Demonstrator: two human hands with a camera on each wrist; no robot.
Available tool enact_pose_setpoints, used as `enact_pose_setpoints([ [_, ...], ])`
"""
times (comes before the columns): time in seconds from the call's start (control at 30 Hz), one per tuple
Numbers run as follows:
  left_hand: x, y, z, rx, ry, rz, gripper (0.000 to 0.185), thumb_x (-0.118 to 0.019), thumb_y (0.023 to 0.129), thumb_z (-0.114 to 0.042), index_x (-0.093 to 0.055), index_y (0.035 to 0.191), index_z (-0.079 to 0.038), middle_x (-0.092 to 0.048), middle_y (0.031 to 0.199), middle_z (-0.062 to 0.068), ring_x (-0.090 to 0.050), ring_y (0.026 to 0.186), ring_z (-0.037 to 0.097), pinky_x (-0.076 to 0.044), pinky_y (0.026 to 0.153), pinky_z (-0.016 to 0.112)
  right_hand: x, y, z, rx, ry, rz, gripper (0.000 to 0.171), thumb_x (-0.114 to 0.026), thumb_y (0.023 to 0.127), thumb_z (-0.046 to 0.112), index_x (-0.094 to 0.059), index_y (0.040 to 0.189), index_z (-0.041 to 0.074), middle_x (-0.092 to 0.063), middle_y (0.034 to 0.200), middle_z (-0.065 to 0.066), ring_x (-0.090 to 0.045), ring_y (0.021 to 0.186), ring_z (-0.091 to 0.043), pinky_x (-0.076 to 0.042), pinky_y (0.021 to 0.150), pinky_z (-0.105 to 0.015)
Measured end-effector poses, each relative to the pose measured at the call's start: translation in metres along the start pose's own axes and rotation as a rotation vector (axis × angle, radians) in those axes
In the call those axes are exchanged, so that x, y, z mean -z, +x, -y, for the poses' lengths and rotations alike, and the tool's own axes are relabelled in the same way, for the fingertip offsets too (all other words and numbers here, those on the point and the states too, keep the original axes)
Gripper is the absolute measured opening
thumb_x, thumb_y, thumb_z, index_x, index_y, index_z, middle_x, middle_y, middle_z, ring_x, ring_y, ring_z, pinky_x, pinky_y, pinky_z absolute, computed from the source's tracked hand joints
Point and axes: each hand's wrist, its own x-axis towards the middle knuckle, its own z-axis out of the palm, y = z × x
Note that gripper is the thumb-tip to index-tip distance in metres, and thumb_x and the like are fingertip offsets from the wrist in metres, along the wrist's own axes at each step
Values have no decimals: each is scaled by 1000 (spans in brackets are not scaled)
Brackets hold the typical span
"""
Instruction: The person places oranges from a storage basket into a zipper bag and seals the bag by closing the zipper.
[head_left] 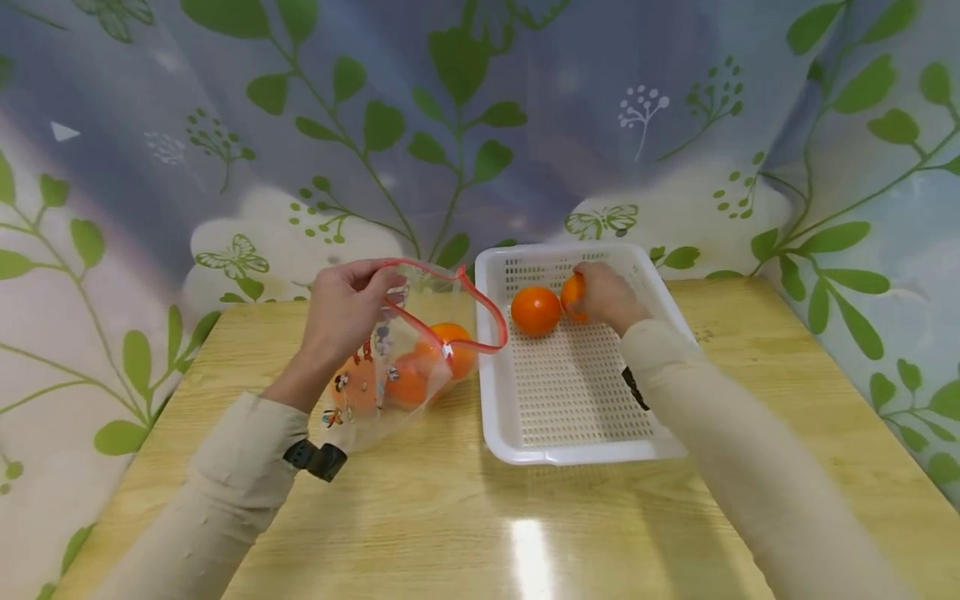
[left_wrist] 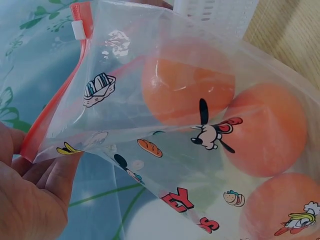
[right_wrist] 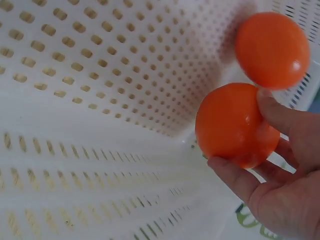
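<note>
My left hand [head_left: 341, 304] pinches the red zip edge of a clear plastic zip bag [left_wrist: 120, 45] printed with cartoon figures. The bag's mouth gapes toward the basket, and three oranges [left_wrist: 187, 82] lie inside it. Over the far part of a white plastic basket [head_left: 585, 456], my right hand [head_left: 609, 296] grips an orange [right_wrist: 235, 125] between thumb and fingers. Right beside it, a second orange [head_left: 536, 311] sits in the basket. The right wrist view shows the fingers curled around the fruit, its far side hidden.
Bag and basket stand side by side on a light wooden table [head_left: 420, 525]. A curtain [head_left: 525, 192] with leaf and butterfly prints hangs behind the table's back edge and along the sides. The basket has raised, slotted walls.
</note>
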Motion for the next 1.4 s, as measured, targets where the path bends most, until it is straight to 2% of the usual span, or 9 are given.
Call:
enact_pose_setpoints([
  [0.13,3,-1,-2,-8,20,-4,35,-52,99,-26,-64,124,-5,-69,107,12,-68,89,21,-56,68,25,16,-8,6,54,59,-26,64,-68,88,13,-38,142,-4,-40,139,-25,-42,122,-40,-36,101,-51],
  [0.3,2,1,-5,-11,-5,3,35,-53,99,-25,-64,124,-3,-68,108,14,-68,92,24,-56,69,26,38,-26,24,158,129,-82,65,-71,88,15,-40,143,1,-41,141,-20,-44,115,-36,-39,99,-49],
  [0.43,2,2,-3,-7,-15,1,36,-52,99,-25,-63,124,-2,-68,108,14,-68,91,23,-56,69,26,45,-41,46,252,196,-107,64,-72,88,18,-42,143,6,-43,140,-14,-47,111,-31,-44,95,-46],
  [0.6,4,1,-1,-19,-7,-9,36,-53,98,-26,-64,123,-2,-68,108,14,-69,90,22,-56,69,26,49,-61,72,323,264,-165,62,-75,85,21,-47,140,12,-45,139,-9,-47,112,-28,-44,93,-44],
  [0.77,5,-1,0,-29,27,-19,35,-53,98,-27,-65,122,-4,-69,106,12,-69,90,22,-56,68,25,44,-74,92,398,316,-215,65,-77,83,21,-48,140,11,-46,139,-8,-48,116,-27,-44,95,-42],
  [0.93,3,-3,0,-28,25,-32,33,-54,98,-25,-66,120,-4,-69,104,12,-69,88,21,-56,67,25,32,-84,108,461,367,-170,69,-78,81,20,-46,141,9,-47,139,-7,-51,115,-24,-46,94,-39],
  [1.1,1,-4,-2,-37,22,-38,34,-54,98,-25,-66,121,-3,-69,105,14,-69,90,22,-55,67,24,20,-90,122,502,396,-130,64,-79,79,21,-48,135,10,-53,130,-3,-54,107,-19,-47,91,-33],
  [1.27,0,-6,-3,-25,25,-80,33,-54,98,-26,-66,120,-3,-68,105,14,-68,90,23,-55,67,23,13,-97,129,520,417,-136,66,-80,78,22,-49,135,10,-53,130,-2,-55,109,-17,-49,90,-30],
  [1.4,-2,-5,-6,-32,51,-93,33,-55,98,-26,-68,117,-2,-69,100,12,-69,87,23,-55,64,22,9,-105,133,578,429,-151,69,-81,77,22,-48,137,9,-51,132,-3,-54,110,-16,-50,88,-30],
])
